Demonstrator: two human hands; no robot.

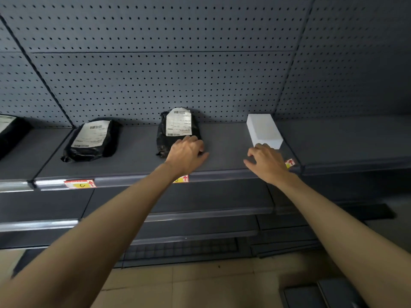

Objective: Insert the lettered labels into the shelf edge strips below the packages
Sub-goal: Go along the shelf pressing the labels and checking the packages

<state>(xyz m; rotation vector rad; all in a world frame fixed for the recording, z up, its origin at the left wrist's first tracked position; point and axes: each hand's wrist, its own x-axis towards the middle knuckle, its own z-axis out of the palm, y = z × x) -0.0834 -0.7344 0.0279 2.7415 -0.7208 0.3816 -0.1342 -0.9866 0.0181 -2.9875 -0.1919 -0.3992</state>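
Head cam, only one view here. Dark grey shelf (222,150) with a pegboard back (155,74) full of holes, more shelves stacked under it and tan floor tiles (200,283) at the bottom.

On the shelf from left to right: a black bag (9,134) cut off by the frame edge, a second black bag (91,141) lying flat with a white shipping slip on top, a third bag (175,130) leaning up toward the pegboard with its slip facing out, and a plain white box (263,130) near the right end of this bay.

Left hand (186,152) sits on the lower right corner of the third bag, fingers curled down over it, thumb out on the shelf. Can't tell if it's really gripping or just resting. That forearm runs right across the strip (138,180) and hides most of the middle label (183,179), only a yellow bit and a red arrow peek out.

Right hand (266,161) is loose and half open, fingertips touching the front edge of the box, nothing held. It covers most of the right label (289,162), which shows just a red arrow and some yellow beside the wrist.

Left label (80,184) is the clear one: seated in the strip below the second bag, red top band, yellow patch with a "C", red arrow on the right.
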